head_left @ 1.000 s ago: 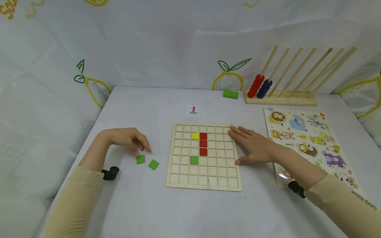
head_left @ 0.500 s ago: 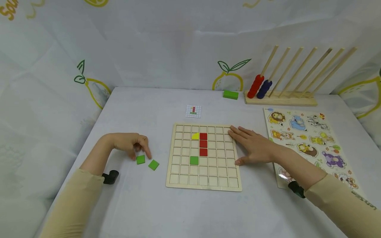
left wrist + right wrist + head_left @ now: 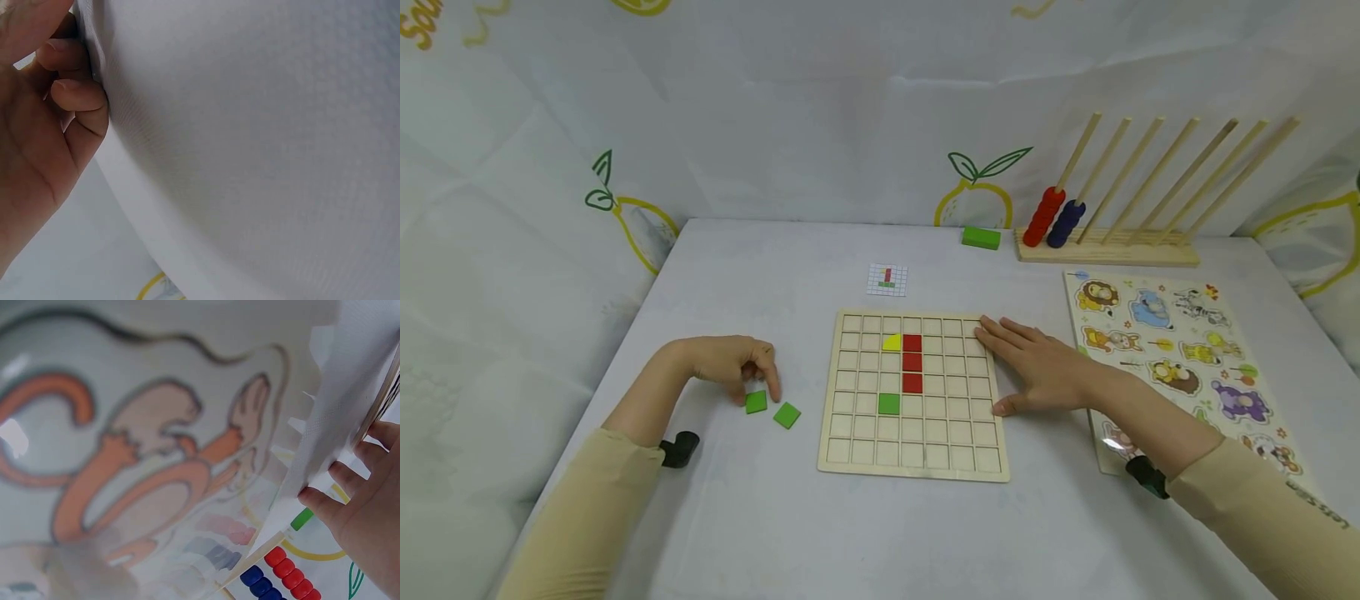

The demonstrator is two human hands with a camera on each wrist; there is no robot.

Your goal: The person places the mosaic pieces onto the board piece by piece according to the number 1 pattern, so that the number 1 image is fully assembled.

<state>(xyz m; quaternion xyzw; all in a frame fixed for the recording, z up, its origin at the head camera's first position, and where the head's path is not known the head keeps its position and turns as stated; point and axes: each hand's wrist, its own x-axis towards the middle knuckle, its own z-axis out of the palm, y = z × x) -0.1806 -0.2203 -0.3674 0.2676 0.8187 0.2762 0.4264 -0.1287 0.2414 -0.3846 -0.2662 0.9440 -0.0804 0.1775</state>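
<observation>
My left hand (image 3: pixel 733 362) is low over the table at the left, its thumb and forefinger set around a small green square tile (image 3: pixel 756 402). The thumb tip is right at the tile's left edge. In the left wrist view the other fingers (image 3: pixel 81 97) are curled in; the tile is hidden there. Another green square tile (image 3: pixel 787 415) lies just right of the forefinger. My right hand (image 3: pixel 1037 367) rests with spread fingers on the right edge of the wooden grid board (image 3: pixel 865 458). In the grid sit a yellow quarter-round piece (image 3: pixel 892 342), a column of red squares (image 3: pixel 912 362) and a green square (image 3: pixel 889 404).
Behind the board lies a small printed pattern card (image 3: pixel 887 280). A green block (image 3: pixel 981 238) and a wooden abacus (image 3: pixel 1108 250) with red and blue beads stand at the back right. An animal puzzle board (image 3: pixel 1172 375) lies under the right forearm.
My left hand has come down and its forefinger has moved to the tile's right side. The tile has shifted very slightly right. My right hand has stayed put.
</observation>
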